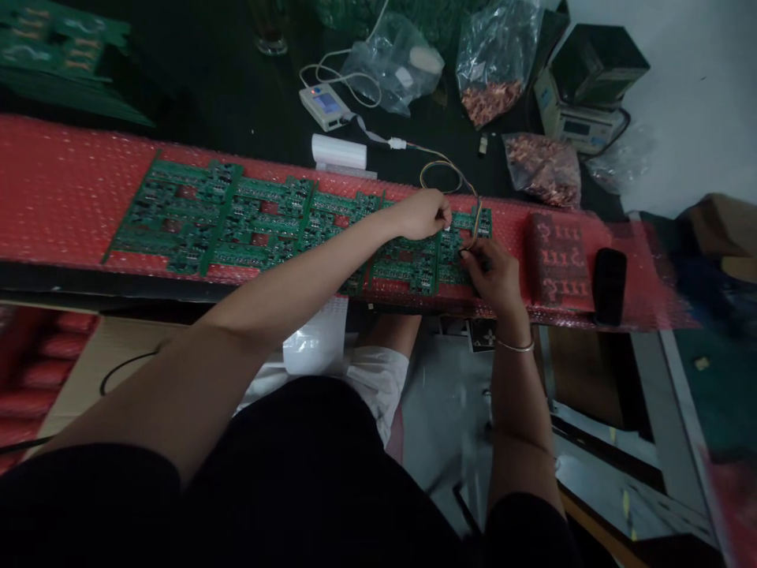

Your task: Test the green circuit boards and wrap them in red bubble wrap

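Note:
A row of green circuit boards (260, 225) lies on red bubble wrap (59, 189). Over the boards at the right end, my left hand (423, 214) is closed with its fingers curled; a tiny white bit shows by the fingertips, too small to name. My right hand (495, 272) pinches the end of a thin wire cable (476, 207) just above the rightmost board (450, 270). The tip of that cable is hidden by my fingers. From there the cable loops back to a white connector (397, 143) and a small white device with a lit screen (324, 106).
A white roll (339, 151) lies behind the boards. Bags of copper-coloured parts (544, 167) and a scale (576, 126) stand at the back right. A wrapped reddish block (559, 256) and a black phone-like object (609, 285) lie right. Stacked boards (65, 71) stand back left.

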Motion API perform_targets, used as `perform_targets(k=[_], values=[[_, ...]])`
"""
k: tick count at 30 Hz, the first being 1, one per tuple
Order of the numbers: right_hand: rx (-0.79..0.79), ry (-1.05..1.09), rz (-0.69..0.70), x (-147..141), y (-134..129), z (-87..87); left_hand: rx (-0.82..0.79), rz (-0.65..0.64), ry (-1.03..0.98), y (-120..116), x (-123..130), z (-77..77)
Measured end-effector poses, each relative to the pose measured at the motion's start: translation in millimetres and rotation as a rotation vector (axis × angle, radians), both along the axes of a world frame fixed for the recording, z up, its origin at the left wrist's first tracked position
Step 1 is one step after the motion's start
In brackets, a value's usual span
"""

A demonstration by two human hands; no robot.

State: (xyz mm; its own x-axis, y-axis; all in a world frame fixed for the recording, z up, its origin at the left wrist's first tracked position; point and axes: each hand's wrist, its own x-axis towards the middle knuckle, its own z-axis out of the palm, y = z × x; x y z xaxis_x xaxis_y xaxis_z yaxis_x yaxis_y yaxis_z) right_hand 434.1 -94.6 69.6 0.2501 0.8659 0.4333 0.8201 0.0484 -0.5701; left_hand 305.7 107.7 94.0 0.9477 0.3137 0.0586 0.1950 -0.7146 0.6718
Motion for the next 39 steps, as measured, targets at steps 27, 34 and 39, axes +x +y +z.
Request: perform_targets(k=[27,34,39], values=[[-0.009,0.022,-0.055,4,2,-14.2,0.409,-0.099,0.063,-13,30,-9.3],[-0.018,0.021,-0.072,3,2,-12.5,0.427,-0.193,0.065,-17,-2,-2.8],[-0.032,0.009,-0.070,3,2,-9.1,0.497,-0.221,0.149,-21,-13,0.2]])
